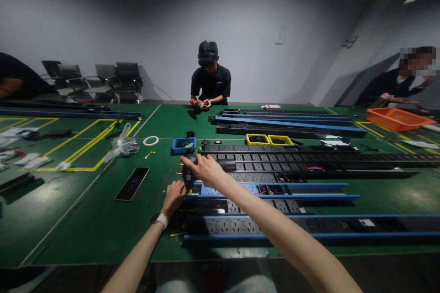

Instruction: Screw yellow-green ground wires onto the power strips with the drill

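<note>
My right hand (205, 169) is wrapped round a black electric screwdriver (188, 174), which stands upright over the left end of a blue power strip housing (275, 188). My left hand (173, 198) rests with fingers curled on the left end of a black socket strip (220, 206), steadying it; what the fingers hold, if anything, is hidden. A white band (162, 219) sits on my left wrist. Several long black and blue power strips (309, 158) lie side by side to the right.
A phone (132, 183) lies left of my hands. A blue parts bin (184, 145), a white tape ring (150, 140) and a plastic bag (123, 145) sit behind. Yellow bins (270, 139) and an orange tray (395, 119) stand further right. A person (210, 83) works opposite; others sit at both sides.
</note>
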